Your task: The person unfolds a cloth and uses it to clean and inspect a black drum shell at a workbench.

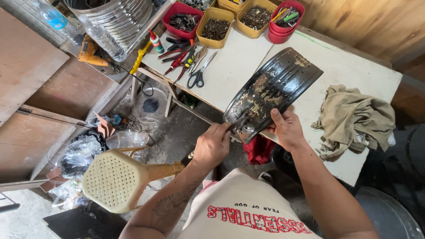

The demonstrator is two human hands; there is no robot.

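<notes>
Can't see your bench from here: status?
Left hand and right hand grip the black fender's near end. Rag beside it, clear.

Black metal fender (pixel 270 90), curved, ribbed along its length, gloss paint flaking in tan and rust patches across the near half. Small holes dotted through the middle. It lies at a slant, far end over the white tabletop (pixel 345 66), near end past the edge, held in my left grip (pixel 212 146) and right grip (pixel 287 129).
</notes>
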